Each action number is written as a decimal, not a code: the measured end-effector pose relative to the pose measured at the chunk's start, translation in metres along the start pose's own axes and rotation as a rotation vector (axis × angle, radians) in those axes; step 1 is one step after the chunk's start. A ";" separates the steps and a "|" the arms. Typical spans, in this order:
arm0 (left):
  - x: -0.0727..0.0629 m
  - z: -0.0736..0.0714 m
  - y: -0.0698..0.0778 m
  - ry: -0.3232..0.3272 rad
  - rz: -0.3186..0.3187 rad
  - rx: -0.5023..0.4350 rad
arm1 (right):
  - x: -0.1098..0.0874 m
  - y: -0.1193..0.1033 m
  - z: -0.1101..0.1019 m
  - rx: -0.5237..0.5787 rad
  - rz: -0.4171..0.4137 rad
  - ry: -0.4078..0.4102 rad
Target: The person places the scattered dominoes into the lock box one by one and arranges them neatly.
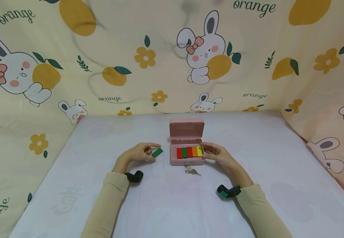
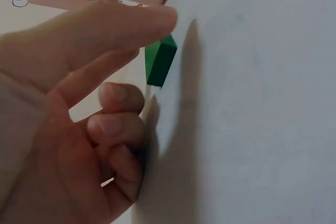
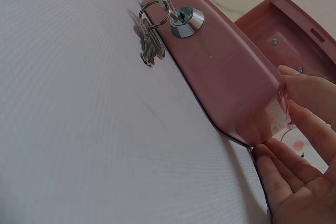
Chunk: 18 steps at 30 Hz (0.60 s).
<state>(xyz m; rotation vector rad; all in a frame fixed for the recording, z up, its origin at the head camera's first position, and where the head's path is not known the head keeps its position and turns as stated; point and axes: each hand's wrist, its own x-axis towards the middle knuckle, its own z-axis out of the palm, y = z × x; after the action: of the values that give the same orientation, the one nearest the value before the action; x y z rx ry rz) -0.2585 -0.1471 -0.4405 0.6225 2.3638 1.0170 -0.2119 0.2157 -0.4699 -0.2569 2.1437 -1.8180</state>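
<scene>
A pink cash box (image 1: 187, 162) stands with its lid (image 1: 187, 129) raised. Inside it, a row of flat red, green, orange and yellow blocks (image 1: 189, 152) lies side by side. Left of the box, a loose green block (image 1: 157, 152) is between the thumb and index finger of my left hand (image 1: 137, 152). Those two digits are spread around it, while the other fingers are bent in; contact is hard to judge. At the box's right side, my right hand (image 1: 219, 155) holds the wall, one digit over the rim and others low on the outside.
A key ring with keys (image 3: 150, 45) hangs from the lock (image 3: 188, 22) on the box's front. Both wrists carry black camera mounts (image 1: 134, 176). The white-covered table (image 1: 172, 205) ends at a printed cloth (image 1: 160, 76) behind.
</scene>
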 end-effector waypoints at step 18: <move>0.001 -0.003 0.002 -0.029 -0.002 0.074 | -0.001 -0.002 0.001 -0.003 0.005 -0.005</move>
<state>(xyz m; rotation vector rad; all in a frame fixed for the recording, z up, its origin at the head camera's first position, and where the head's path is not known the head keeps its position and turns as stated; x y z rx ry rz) -0.2607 -0.1465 -0.4378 0.6571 2.3853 0.9171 -0.2109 0.2144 -0.4680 -0.2557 2.1417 -1.8096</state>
